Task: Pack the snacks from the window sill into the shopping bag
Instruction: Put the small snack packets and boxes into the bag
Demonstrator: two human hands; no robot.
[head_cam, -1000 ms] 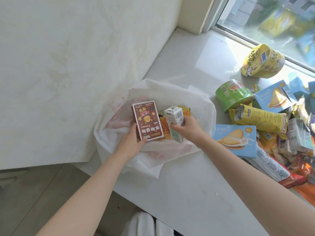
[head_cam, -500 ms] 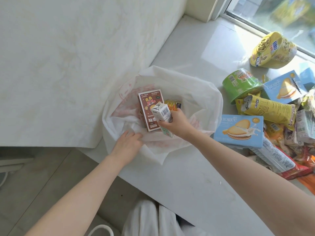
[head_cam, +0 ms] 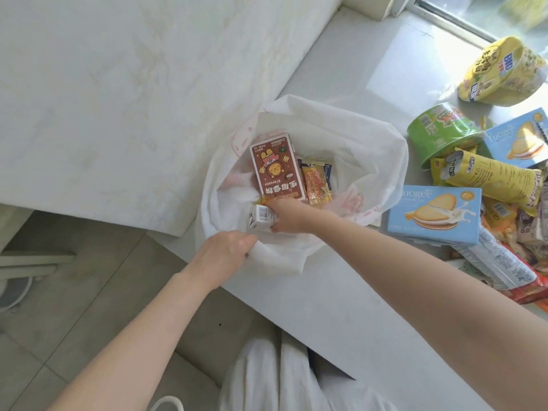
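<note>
A white shopping bag (head_cam: 367, 143) lies open on the window sill (head_cam: 341, 292). Inside it stand a brown snack box (head_cam: 274, 169) and an orange sachet (head_cam: 315, 185). My right hand (head_cam: 286, 218) reaches into the bag's near side, closed around a small white carton (head_cam: 261, 219). My left hand (head_cam: 222, 256) pinches the bag's near rim just below the carton. To the right of the bag lie loose snacks: a blue biscuit box (head_cam: 434, 212), a yellow packet (head_cam: 492, 176), a green cup (head_cam: 441, 129) and a yellow bowl (head_cam: 501, 72).
The heap of packets (head_cam: 510, 250) covers the sill's right side up to the window (head_cam: 489, 13). A white wall panel (head_cam: 133, 93) rises left of the bag. The sill's edge drops to a tiled floor (head_cam: 74, 307) at lower left. My white-clothed legs (head_cam: 281, 378) are below.
My left hand let go of the brown box, which now rests in the bag, and took hold of the bag's near rim. My right hand carried the white carton down into the bag's near side.
</note>
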